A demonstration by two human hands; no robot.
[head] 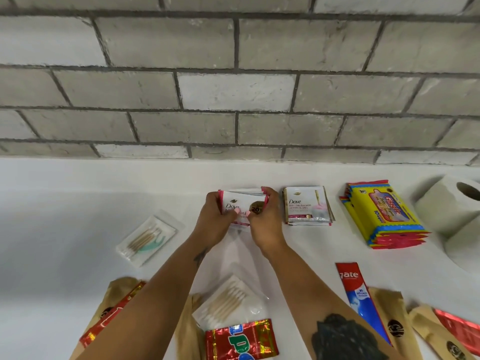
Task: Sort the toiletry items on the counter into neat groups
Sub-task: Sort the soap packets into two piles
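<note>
I see both hands raised over the middle of the white surface (65, 203), pinching one stack of white sachets with pink edges (242, 203) between them. My left hand (217, 216) is closed on the stack's left side, thumb across the front; my right hand (265, 216) is closed on its right side, fingers wrapped over the top corner. Whether the stack touches the surface I cannot tell.

Just to the right lies a second, squared-up pile of sachets (307, 206), flat on the surface. Further right sits a stack of yellow wipe packs (384, 213), and beyond it toilet rolls (449, 203) against the frame edge.

To the left, well apart, is a clear pouch of cotton swabs (149, 236). Nearer me lie another swab pouch (228, 301), a red foil packet (240, 339), a toothpaste tube (359, 294) and several brown paper sleeves (392, 320).
</note>
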